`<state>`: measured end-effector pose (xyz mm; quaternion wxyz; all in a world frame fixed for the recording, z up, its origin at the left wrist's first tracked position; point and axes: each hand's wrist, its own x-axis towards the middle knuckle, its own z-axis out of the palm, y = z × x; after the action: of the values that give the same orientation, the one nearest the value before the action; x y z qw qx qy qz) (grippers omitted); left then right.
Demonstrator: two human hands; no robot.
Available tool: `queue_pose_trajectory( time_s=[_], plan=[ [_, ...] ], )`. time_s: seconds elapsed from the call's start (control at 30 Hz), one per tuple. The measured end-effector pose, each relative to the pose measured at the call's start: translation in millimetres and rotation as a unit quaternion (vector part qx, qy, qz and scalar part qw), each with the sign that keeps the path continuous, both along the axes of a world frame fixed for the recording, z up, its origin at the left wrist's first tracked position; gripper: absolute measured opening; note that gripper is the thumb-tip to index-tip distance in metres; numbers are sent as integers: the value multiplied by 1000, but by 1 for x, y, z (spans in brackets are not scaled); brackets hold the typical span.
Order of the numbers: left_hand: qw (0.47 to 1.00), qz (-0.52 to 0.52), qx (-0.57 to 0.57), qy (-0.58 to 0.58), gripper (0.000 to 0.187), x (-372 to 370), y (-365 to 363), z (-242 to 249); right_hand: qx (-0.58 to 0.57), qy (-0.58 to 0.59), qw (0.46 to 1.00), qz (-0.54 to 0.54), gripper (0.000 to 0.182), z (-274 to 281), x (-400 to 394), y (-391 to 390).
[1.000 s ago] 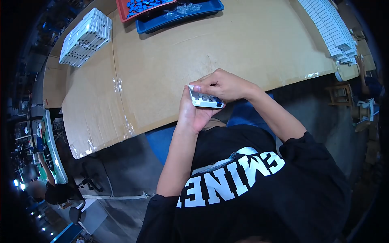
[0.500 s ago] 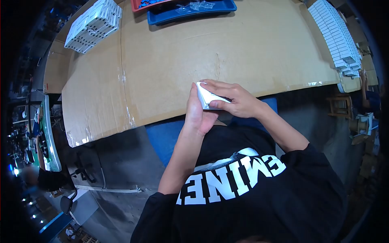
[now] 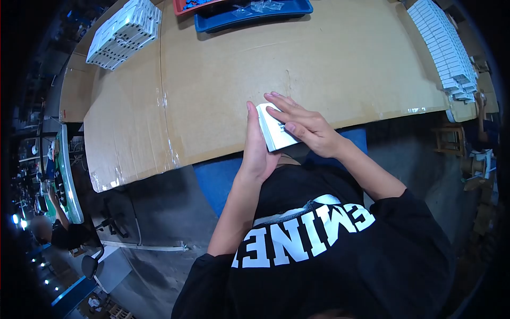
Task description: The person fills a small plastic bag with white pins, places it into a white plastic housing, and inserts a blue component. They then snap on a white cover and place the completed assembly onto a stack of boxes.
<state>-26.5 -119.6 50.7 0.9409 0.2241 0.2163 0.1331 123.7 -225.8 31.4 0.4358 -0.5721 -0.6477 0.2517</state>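
A small white box (image 3: 274, 129) with a little dark print on its face is held just over the near edge of the table. My left hand (image 3: 256, 151) is closed round its left side and underside, the thumb pointing up along the edge; the fingers below are hidden. Over the right part of the face lies my right hand (image 3: 317, 133), its fingers stretched out and a little apart, touching the box and covering part of the print.
The table is covered in brown cardboard (image 3: 223, 80). White plastic parts (image 3: 125, 34) are stacked at back left, beside a red tray (image 3: 199, 6) of blue pieces and a blue tray (image 3: 249, 20) with clear pieces. White boxes (image 3: 443, 48) line the right edge. Another person (image 3: 66, 234) is at far left.
My right hand has loosened from its grip round the box, its thumb and fingers now stretched over the face. More of the white face and print shows; the left hand still holds it.
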Motion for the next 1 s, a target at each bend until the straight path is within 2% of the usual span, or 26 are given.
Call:
queue_pose_trajectory(
  time_s=[0.03,0.07,0.1,0.13,0.17,0.27,0.33,0.4,0.47,0.53,0.57,0.77,0.83,0.9,0.93,0.97,1.0],
  plan=[
    [1000,-1,1,-1,64,-1,1,-2,26,65,997,14,59,1,2,1],
    [997,-20,73,7,60,-2,1,-5,26,65,997,13,59,2,-1,0],
    [989,-39,144,15,56,-4,1,-7,31,184,980,-62,57,10,-8,-1],
    [988,-42,145,13,56,-4,3,1,37,299,944,-136,56,20,-15,-1],
    [985,-24,169,13,56,-5,4,12,27,382,911,-155,50,34,-18,-1],
    [972,1,234,17,58,-7,9,23,-22,360,920,-151,44,34,-1,-9],
    [960,-48,277,13,55,-16,12,24,-39,399,905,-144,43,43,2,-12],
    [955,-60,290,3,56,-21,11,24,-83,460,878,-100,48,49,5,-17],
    [942,-54,331,5,57,-23,8,20,-80,463,877,-102,48,43,11,-19],
    [941,-65,332,2,56,-25,10,22,-108,398,909,-57,51,42,18,-22],
    [935,-77,346,0,55,-27,10,23,-97,400,909,-58,42,46,18,-25],
    [931,-110,347,-23,53,-29,6,20,-125,396,909,-40,38,53,19,-32],
    [929,-106,354,-23,53,-28,3,14,-113,402,908,-46,41,37,17,-30],
    [937,-56,344,-4,53,-25,0,6,-102,405,907,-52,43,24,13,-26],
    [937,-55,345,-5,53,-22,-3,-1,-77,415,901,-104,44,21,7,-20],
    [953,5,303,7,54,-19,-7,-7,-53,424,891,-156,45,18,1,-16],
    [964,64,259,17,55,-15,-10,-7,-51,423,891,-155,45,14,-3,-16]
  ],
)
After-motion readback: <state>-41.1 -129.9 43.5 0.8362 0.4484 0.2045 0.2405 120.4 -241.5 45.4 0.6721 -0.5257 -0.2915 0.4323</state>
